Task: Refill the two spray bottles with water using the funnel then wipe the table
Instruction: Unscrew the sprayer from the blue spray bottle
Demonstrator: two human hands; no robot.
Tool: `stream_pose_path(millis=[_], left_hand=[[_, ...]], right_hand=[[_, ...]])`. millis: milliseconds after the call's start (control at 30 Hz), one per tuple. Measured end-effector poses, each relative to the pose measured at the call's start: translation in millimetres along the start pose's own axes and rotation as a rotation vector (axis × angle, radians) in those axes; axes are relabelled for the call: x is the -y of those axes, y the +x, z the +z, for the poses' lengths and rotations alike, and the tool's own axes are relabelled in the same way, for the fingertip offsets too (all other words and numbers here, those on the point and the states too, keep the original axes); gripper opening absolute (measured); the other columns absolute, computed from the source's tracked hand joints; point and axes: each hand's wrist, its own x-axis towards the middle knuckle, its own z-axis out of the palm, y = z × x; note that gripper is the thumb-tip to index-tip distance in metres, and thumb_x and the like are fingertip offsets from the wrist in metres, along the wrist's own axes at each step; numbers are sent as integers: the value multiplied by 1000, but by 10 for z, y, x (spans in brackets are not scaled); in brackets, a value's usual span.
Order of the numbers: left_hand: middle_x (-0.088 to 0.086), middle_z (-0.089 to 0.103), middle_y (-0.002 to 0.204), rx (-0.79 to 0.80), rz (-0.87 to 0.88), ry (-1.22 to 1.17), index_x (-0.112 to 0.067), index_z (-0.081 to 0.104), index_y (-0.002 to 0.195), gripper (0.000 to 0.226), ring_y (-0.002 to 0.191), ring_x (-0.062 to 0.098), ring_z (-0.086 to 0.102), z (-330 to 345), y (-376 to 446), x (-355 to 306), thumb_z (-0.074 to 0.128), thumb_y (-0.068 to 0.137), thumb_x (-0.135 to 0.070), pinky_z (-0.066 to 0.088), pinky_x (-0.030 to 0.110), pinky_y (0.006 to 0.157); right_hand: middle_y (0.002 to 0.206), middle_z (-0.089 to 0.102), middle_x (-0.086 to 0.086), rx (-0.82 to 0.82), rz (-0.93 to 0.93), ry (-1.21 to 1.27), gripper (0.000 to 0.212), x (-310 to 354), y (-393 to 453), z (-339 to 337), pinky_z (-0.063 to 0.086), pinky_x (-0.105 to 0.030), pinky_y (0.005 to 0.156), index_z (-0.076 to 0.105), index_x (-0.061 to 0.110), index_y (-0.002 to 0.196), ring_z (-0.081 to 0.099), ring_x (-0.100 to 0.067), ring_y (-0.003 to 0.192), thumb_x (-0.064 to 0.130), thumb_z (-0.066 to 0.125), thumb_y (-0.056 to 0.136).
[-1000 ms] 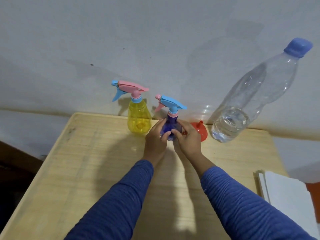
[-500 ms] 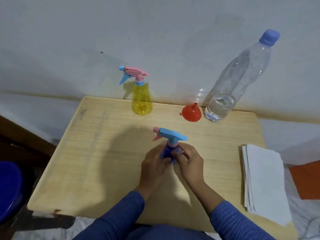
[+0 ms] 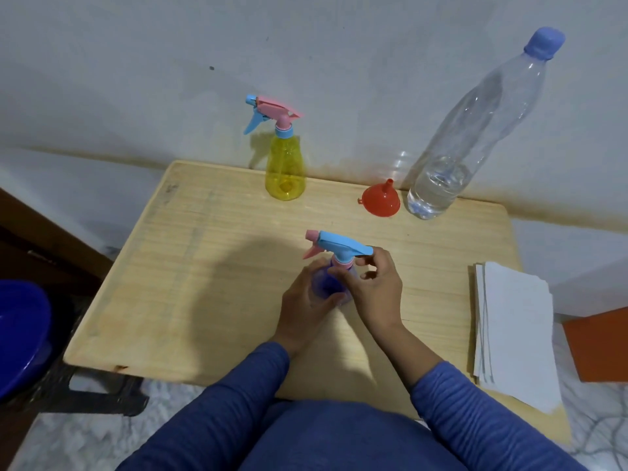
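Dim, flat indoor light with a cool grey-blue cast over the wall (image 3: 339, 45). Lit from behind and above the person, judging by the broad soft shadow thrown forward and left across the worktop (image 3: 190, 273). Faint yellow-tinted shadow on the wall behind the yellow spray bottle (image 3: 284, 168); pale glints beside the water bottle (image 3: 475, 130), no harsh glare. Soft overall, slightly smeared on the right hand (image 3: 373, 290) and its fingers. Strong wide-angle bending toward the edges: water bottle leaning, worktop edges splayed. Blurry at the lower corners
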Motion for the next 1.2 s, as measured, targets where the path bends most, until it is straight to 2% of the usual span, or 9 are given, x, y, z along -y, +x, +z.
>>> stream_pose_path(millis=[133,233,333,467,633,767,933,1067,1200], left_hand=[[-14,55,129,33,24,30,-33,48,128,58,112,4,55,3,35,44,74,76,-35,46,13,89],[-19,58,117,27,10,28,-32,51,118,51,104,1,57,-7,35,24,75,74,-38,43,6,83],[-17,59,107,-9,-3,-4,-34,51,118,55,95,0,57,6,25,1,77,70,-40,40,2,77],[-19,56,107,-10,11,18,-39,46,118,57,93,-14,54,8,35,-10,79,72,-31,39,-1,75],[-15,58,123,28,-13,1,-33,49,128,60,107,-4,55,3,45,44,77,75,-38,43,6,85],[-14,56,127,34,-5,18,-32,47,130,62,108,-4,54,9,57,56,76,75,-38,41,4,86],[-14,55,129,33,6,3,-30,47,131,61,113,-2,53,6,53,73,75,77,-36,41,7,90],[-14,54,130,41,28,19,-32,47,130,60,113,-1,53,5,58,63,75,77,-34,43,11,91],[-14,53,130,44,22,12,-32,46,130,59,114,-2,51,1,51,68,74,78,-34,39,4,89]], right_hand=[[88,61,4,23,-2,32,24,30,21,27,47,-23,66,59,25,87,56,-8,78,28,78,73],[104,61,4,146,-23,23,19,21,47,-18,43,-11,75,57,37,90,55,-6,94,31,72,79],[114,59,18,365,-82,13,24,-9,128,-147,42,-21,91,55,47,102,52,-8,113,31,63,85],[102,58,14,338,-63,8,35,-9,193,-114,39,-7,77,54,25,102,54,-1,95,26,70,72],[121,56,6,414,-115,15,47,-71,193,-149,42,-24,96,56,28,115,50,-10,115,54,60,76],[113,58,8,351,-47,8,41,-75,240,-107,43,-30,97,55,28,107,53,-10,111,16,76,74],[127,55,4,424,-112,9,50,-120,218,-157,43,-31,101,57,26,122,47,-14,122,46,63,77],[120,57,5,392,-58,1,43,-97,254,-121,43,-38,102,54,25,116,52,-11,115,14,72,78],[133,54,1,485,-75,37,46,-105,243,-176,42,-39,105,53,23,127,47,-16,126,26,61,82]])
